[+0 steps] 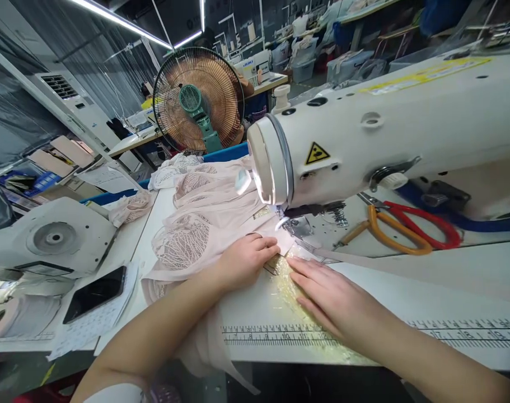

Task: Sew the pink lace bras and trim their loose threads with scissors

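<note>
Pale pink lace garments [183, 242] lie across the white table, running up to the sewing machine head [275, 159]. My left hand [247, 258] rests on the pink fabric just in front of the needle area, its fingers bent together against the cloth; what they grip is hidden. My right hand [322, 288] lies nearly flat beside it, fingers stretched toward the fabric edge, over a shiny yellowish patch [286, 282] on the table. A narrow pink strip [355, 258] runs right from the needle area.
Orange-handled scissors [399, 238] and red-handled scissors [441, 226] lie under the machine arm. At the left are a phone [96, 292] on papers, a thread cone [23, 318] and another machine [53, 238]. A large fan [199, 101] stands behind the table. A ruler strip [280, 336] marks its front.
</note>
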Demonstrator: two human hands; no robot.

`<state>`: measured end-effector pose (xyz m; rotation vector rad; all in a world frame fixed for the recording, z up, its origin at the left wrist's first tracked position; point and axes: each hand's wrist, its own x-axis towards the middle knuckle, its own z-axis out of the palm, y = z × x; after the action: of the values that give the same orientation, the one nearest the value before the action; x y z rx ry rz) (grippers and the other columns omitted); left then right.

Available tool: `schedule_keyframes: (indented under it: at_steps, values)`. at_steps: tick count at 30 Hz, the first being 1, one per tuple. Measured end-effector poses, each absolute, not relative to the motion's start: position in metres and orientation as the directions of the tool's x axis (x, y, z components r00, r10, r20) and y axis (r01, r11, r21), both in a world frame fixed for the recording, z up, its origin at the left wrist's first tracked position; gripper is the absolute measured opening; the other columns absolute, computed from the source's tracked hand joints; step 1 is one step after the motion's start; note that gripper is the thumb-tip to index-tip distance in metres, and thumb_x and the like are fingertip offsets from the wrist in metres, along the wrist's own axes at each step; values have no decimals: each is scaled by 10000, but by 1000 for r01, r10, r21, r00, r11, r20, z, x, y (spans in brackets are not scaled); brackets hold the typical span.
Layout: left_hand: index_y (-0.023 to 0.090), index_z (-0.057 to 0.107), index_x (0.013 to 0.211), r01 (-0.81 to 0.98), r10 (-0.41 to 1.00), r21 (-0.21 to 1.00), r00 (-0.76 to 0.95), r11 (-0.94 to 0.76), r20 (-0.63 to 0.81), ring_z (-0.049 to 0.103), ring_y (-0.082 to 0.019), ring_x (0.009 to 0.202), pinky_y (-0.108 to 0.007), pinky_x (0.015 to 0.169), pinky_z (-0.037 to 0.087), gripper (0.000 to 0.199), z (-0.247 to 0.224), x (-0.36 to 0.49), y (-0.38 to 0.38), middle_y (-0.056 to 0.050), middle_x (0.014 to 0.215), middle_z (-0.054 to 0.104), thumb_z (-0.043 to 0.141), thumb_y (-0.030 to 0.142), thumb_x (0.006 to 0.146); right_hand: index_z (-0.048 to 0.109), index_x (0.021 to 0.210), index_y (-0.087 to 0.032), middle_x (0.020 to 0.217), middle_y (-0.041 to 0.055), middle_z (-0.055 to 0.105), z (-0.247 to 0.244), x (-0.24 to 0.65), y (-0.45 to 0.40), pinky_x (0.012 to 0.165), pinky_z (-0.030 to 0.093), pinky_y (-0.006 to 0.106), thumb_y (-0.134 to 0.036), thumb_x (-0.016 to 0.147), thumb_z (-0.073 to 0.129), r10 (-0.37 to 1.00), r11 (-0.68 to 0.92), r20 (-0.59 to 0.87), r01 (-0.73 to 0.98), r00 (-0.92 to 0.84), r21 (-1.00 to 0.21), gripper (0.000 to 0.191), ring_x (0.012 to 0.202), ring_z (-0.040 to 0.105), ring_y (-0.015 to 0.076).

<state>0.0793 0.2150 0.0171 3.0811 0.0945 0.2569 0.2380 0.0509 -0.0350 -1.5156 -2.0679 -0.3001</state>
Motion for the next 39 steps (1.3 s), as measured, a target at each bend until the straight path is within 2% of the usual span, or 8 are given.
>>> schedule_keyframes:
  at_steps: [4, 8, 16, 25, 28, 32, 35, 39]
  values:
    - [117, 615, 1141, 25, 32, 42, 984, -999, 177, 601, -207, 1029, -365, 910, 500, 337, 15, 80, 221, -118, 1202, 641, 383, 124, 897, 659, 1089, -96, 1255, 121, 619, -41, 237, 50, 986, 486, 389, -235, 971, 311, 801, 325, 573, 930, -175, -170, 393, 1148, 575, 230]
    - [123, 618, 1137, 9, 15, 43, 990, -999, 138, 613, -201, 1007, -363, 893, 499, 333, 15, 81, 224, -129, 1207, 635, 396, 105, 890, 652, 1099, -92, 1248, 136, 622, -36, 239, 49, 961, 501, 390, -225, 957, 356, 794, 358, 565, 924, -224, -138, 355, 1127, 592, 239]
    - [150, 622, 1152, 57, 60, 33, 996, -998, 70, 597, -204, 1049, -367, 930, 482, 331, 18, 84, 229, -111, 1247, 618, 437, 109, 881, 649, 1109, -85, 1228, 145, 634, -30, 241, 50, 891, 551, 410, -240, 954, 362, 794, 378, 547, 920, -263, -107, 361, 1092, 620, 256]
    - [164, 616, 1177, 106, 104, -52, 994, -993, 39, 585, -212, 1056, -354, 927, 466, 350, 19, 90, 244, -95, 1219, 632, 407, 121, 899, 585, 1223, -129, 1319, 113, 574, -42, 241, 47, 983, 499, 404, -266, 953, 375, 831, 348, 520, 914, -197, -208, 369, 1191, 550, 241]
    - [160, 614, 1182, 134, 132, -77, 991, -988, 27, 582, -216, 1044, -351, 905, 464, 347, 20, 92, 247, -107, 1149, 656, 398, 130, 912, 614, 1166, -108, 1273, 122, 608, -38, 241, 48, 971, 507, 385, -251, 959, 354, 819, 354, 526, 923, -229, -149, 362, 1157, 575, 233]
    - [173, 601, 1209, 168, 168, -125, 986, -978, 16, 571, -221, 1062, -354, 904, 458, 352, 21, 94, 248, -99, 1229, 621, 387, 153, 929, 645, 1071, -88, 1189, 152, 650, -28, 240, 51, 932, 528, 400, -224, 946, 357, 811, 361, 527, 926, -253, -112, 342, 1099, 611, 247]
    - [164, 590, 1225, 206, 211, -166, 977, -964, -16, 567, -231, 1085, -363, 916, 459, 353, 23, 93, 245, -98, 1287, 590, 397, 158, 929, 640, 1036, -87, 1161, 184, 650, -15, 224, 50, 891, 532, 458, -185, 923, 378, 803, 355, 559, 919, -206, -171, 301, 1077, 613, 273]
    - [147, 590, 1204, 283, 292, -228, 956, -932, -6, 527, -257, 1184, -416, 948, 451, 327, 28, 75, 230, -134, 1339, 551, 432, 172, 919, 626, 1041, -111, 1064, 154, 677, 4, 163, 42, 834, 538, 373, -177, 902, 427, 773, 489, 609, 776, -175, -397, 252, 966, 622, 223]
